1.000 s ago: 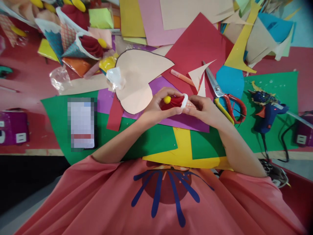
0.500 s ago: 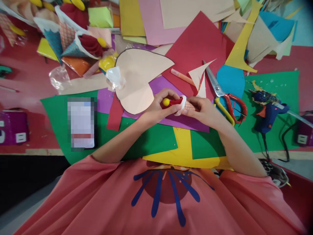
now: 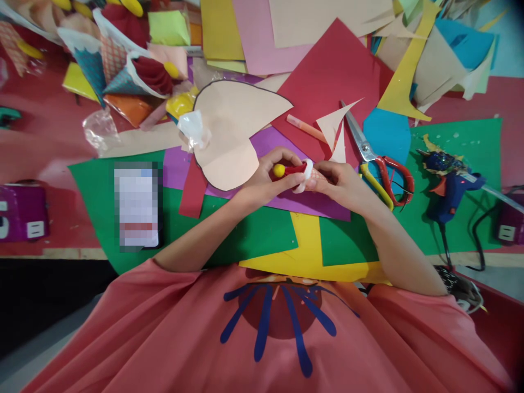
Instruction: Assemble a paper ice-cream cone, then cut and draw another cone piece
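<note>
Between my two hands lies a small paper ice cream cone [image 3: 317, 179] on its side, with a checked orange body, a white rim, a red swirl and a yellow ball at its tip. My left hand [image 3: 272, 177] closes round the red top near the ball. Fingers of my right hand [image 3: 341, 185] pinch the checked body by its pointed end, which they cover. Under the hands is a purple sheet [image 3: 327, 206]. A beige paper cutout [image 3: 225, 128] with a dark outline lies just beyond my left hand.
Red-and-yellow-handled scissors [image 3: 382, 164] lie right of my hands, points away. A blue glue gun [image 3: 450, 191] with a cord rests on the green sheet [image 3: 483, 142]. A phone [image 3: 138, 207] lies left. Larger paper cones [image 3: 118, 60] and coloured sheets [image 3: 335, 71] fill the far side.
Fingers of my right hand have shifted slightly on the checked body of the cone, and the white rim is turned a little. Both hands keep their places.
</note>
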Available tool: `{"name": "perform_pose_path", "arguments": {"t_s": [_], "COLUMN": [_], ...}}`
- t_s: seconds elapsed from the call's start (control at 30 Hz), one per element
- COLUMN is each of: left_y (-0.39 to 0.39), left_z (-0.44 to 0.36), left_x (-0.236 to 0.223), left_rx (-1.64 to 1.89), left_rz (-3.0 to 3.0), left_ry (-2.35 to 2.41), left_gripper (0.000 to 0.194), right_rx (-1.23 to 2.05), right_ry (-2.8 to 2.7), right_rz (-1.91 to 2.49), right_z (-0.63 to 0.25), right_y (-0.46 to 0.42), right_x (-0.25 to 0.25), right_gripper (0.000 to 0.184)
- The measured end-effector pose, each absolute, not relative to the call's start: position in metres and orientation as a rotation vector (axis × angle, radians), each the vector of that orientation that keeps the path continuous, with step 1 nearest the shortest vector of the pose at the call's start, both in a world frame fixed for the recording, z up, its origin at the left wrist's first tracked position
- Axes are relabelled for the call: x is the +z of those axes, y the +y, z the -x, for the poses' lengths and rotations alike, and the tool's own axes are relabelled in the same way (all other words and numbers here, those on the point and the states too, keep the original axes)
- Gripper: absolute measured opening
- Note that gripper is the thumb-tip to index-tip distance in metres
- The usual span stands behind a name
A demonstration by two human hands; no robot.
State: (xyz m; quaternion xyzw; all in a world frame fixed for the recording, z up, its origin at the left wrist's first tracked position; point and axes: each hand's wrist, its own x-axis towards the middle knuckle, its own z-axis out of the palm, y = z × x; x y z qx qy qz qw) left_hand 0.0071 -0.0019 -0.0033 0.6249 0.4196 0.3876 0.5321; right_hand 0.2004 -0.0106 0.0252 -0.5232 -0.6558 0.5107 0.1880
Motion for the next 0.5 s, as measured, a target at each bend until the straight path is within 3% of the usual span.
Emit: {"name": "perform_pose_path", "arguments": {"t_s": [0.5], "left_y": [-0.0032], "left_z": [-0.0082], "left_x": [-0.001], "left_rx": [0.917], "left_rz": [-1.486], "left_ry": [1.012], "left_gripper": [0.039], "right_rx": [1.444], "right_ry": [-1.809], "right_rz": [1.463], "right_z": [-0.1988], "right_y": [-0.0108], "right_x": [0.0242], "right_gripper": [0.052]}}
